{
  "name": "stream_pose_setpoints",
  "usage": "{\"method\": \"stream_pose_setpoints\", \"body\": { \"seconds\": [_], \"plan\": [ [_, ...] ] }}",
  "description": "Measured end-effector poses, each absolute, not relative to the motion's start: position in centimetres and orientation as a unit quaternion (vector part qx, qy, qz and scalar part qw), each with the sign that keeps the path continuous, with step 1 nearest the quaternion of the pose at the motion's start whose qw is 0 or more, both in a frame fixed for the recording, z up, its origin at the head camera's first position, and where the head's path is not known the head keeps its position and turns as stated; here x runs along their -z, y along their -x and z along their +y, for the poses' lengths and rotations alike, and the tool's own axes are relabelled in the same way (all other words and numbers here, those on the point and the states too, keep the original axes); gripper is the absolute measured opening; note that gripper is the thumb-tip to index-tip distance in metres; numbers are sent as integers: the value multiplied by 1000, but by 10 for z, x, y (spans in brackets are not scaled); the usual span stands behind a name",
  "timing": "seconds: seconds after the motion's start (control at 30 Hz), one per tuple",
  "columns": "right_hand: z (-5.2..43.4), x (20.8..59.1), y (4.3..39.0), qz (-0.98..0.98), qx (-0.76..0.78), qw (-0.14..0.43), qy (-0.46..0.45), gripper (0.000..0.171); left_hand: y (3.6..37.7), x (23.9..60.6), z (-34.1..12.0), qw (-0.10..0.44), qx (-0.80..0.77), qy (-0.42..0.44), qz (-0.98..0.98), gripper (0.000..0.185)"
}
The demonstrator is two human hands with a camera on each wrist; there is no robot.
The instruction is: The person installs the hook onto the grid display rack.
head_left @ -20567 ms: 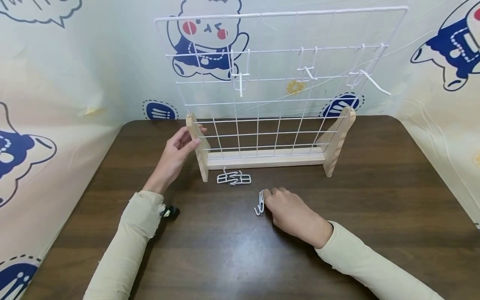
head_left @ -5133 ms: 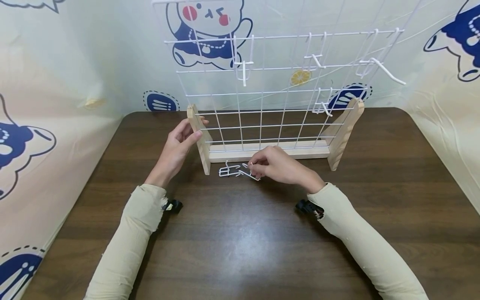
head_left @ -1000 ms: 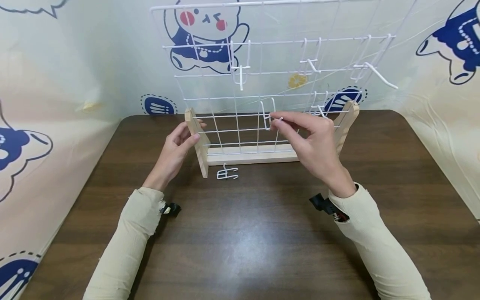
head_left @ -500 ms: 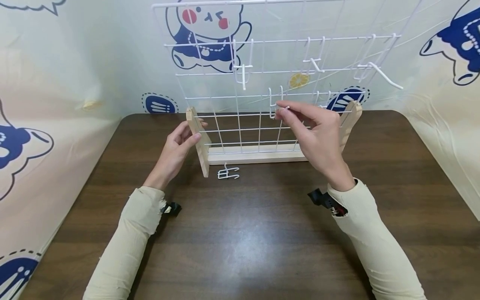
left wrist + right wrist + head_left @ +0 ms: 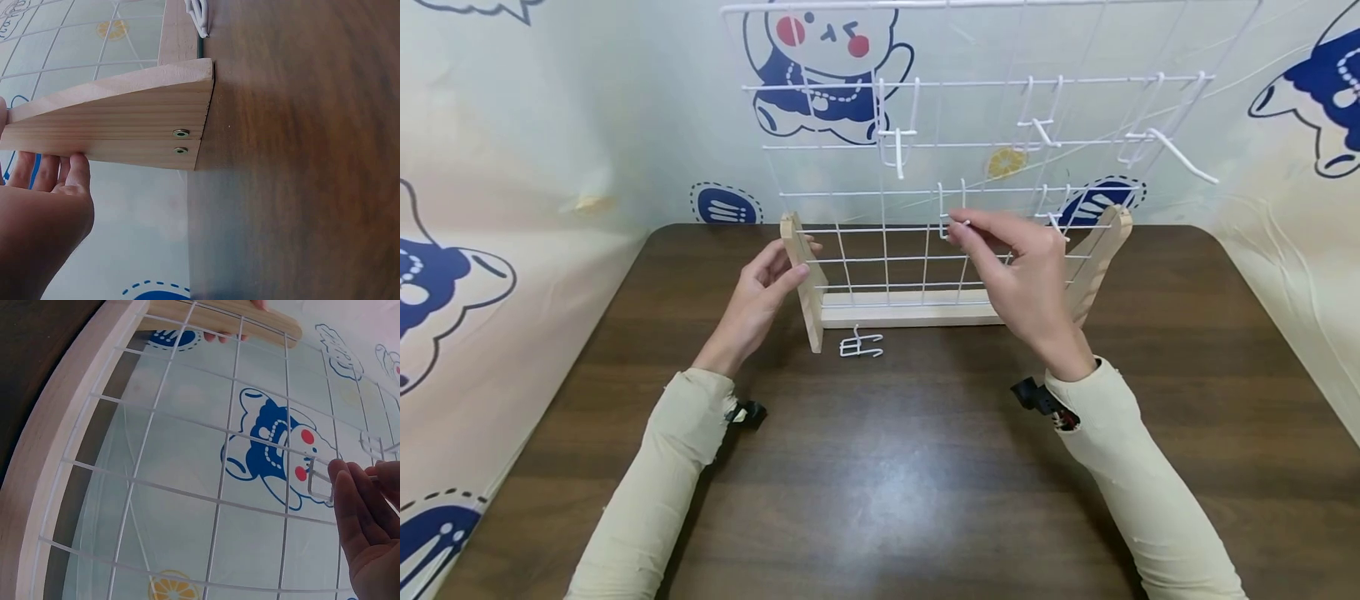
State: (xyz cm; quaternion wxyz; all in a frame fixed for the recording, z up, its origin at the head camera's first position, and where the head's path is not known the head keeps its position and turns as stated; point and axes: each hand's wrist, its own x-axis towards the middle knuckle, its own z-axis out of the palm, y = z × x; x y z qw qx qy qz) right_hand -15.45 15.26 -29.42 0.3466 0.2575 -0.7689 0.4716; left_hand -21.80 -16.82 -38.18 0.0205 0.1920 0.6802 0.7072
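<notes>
A white wire grid rack stands on a wooden base (image 5: 910, 312) between two wooden side panels. My left hand (image 5: 752, 296) grips the left side panel (image 5: 807, 296), thumb on the near side and fingers behind; the left wrist view shows this panel (image 5: 125, 122) close up. My right hand (image 5: 1026, 279) pinches a white wire hook (image 5: 942, 218) between thumb and fingertips, its two bent tips pointing up at a horizontal grid wire. In the right wrist view the hook's square frame (image 5: 310, 478) overlaps the mesh. Fingers hide the hook's prong partly.
Three hooks hang along an upper wire: a left one (image 5: 898, 154), a middle one (image 5: 1039, 132) and a long right one (image 5: 1180, 157). A fourth hook (image 5: 1057, 223) hangs lower, beside my right hand. One loose hook (image 5: 859, 343) lies on the table before the base.
Since the oldest frame, a hook has come onto the grid's lower right. My right hand has since lifted another from the table to the grid, shifting it slightly. The left hand keeps its grip.
</notes>
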Motion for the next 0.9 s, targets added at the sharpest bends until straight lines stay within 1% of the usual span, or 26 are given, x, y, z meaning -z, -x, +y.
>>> {"method": "stream_pose_setpoints", "body": {
  "seconds": [0.17,0.27,0.9],
  "plan": [
    [152,297,156,-780,-434,354,-279,14,218,381,-169,18,-711,-193,676,47],
    [152,300,156,-787,-423,353,-277,15,218,381,-169,18,-712,-194,675,46],
    [151,301,155,-794,-437,315,-281,25,218,382,-169,21,-707,-195,680,45]
  ]
}}
